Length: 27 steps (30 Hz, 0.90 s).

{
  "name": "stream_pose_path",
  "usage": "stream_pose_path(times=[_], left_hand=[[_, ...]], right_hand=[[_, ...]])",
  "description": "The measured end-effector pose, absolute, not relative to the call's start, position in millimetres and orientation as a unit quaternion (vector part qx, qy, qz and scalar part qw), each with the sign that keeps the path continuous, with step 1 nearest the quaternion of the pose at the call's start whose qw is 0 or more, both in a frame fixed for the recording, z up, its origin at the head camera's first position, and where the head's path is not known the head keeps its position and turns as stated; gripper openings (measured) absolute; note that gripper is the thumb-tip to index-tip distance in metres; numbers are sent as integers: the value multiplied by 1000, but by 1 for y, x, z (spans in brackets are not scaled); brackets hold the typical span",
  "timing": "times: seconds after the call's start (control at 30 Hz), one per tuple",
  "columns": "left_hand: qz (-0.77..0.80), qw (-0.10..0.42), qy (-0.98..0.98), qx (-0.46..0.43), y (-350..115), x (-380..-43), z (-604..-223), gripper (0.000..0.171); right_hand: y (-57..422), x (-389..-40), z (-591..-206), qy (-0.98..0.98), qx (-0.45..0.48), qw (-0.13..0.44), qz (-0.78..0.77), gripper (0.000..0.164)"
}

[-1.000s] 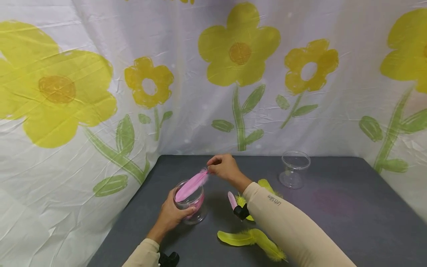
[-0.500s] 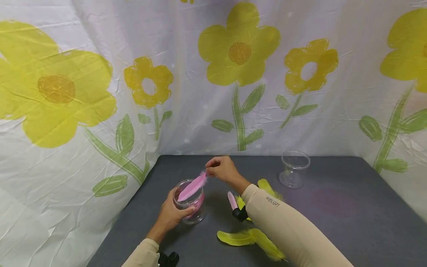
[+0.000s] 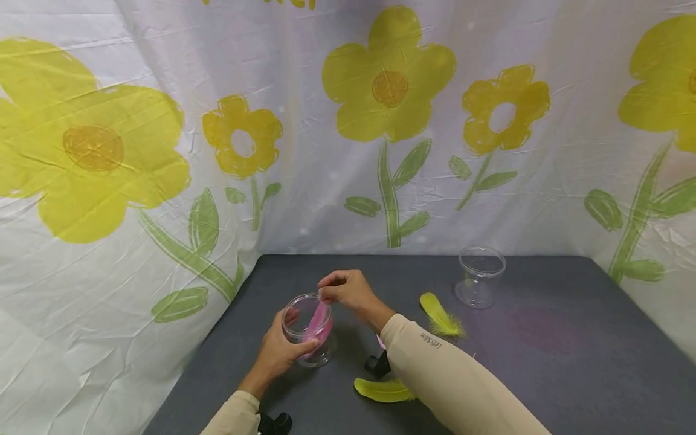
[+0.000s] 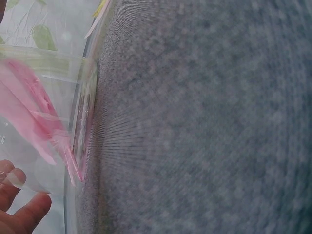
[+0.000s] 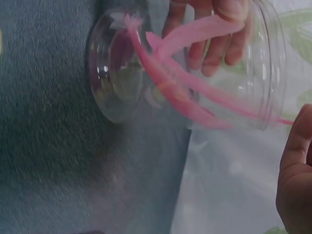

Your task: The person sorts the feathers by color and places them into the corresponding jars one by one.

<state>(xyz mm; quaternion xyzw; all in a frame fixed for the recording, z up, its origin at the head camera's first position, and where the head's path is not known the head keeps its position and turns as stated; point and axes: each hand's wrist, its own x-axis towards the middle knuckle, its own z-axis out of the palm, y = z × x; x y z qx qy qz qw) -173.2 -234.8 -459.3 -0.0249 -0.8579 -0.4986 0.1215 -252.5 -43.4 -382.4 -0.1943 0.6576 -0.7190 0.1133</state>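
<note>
My left hand (image 3: 276, 350) grips a clear footed cup (image 3: 298, 299) by its bowl, thumb at the near side. Between the right hand's (image 3: 352, 294) thumb and fingertips is the quill end of a pink feather (image 3: 318, 317), which hangs down inside the cup's mouth. From the right wrist view, the thin quill sticks out past the rim toward that hand, and other pink feathers (image 5: 163, 80) lie in the bowl. The left wrist view also shows pink feathers (image 4: 36, 109) through the clear wall, with left fingertips (image 4: 36, 207) below them.
Another clear footed cup (image 3: 481, 290) stands at the back right. A yellow feather (image 3: 439, 314) lies left of it, and another yellow feather (image 3: 383, 391) lies nearer the front. The right sleeve (image 3: 451, 368) partly covers a pink feather (image 3: 380, 342). A flower-printed cloth (image 3: 326, 229) hangs behind the dark table (image 3: 544, 362).
My right hand has moved down and left, lowering the pink feather from above the rim into the cup. The left hand and its cup have stayed in place.
</note>
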Motion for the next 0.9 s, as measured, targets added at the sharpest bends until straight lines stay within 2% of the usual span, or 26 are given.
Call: stream_pose_path(times=[0.6, 0.9], left_hand=[[-512, 123, -850, -25, -234, -173, -460, 95], [-508, 122, -853, -18, -234, -173, -459, 98]], right_hand=[[-46, -253, -382, 627, -194, 182, -732, 17], [-20, -270, -368, 605, -196, 180, -750, 13]])
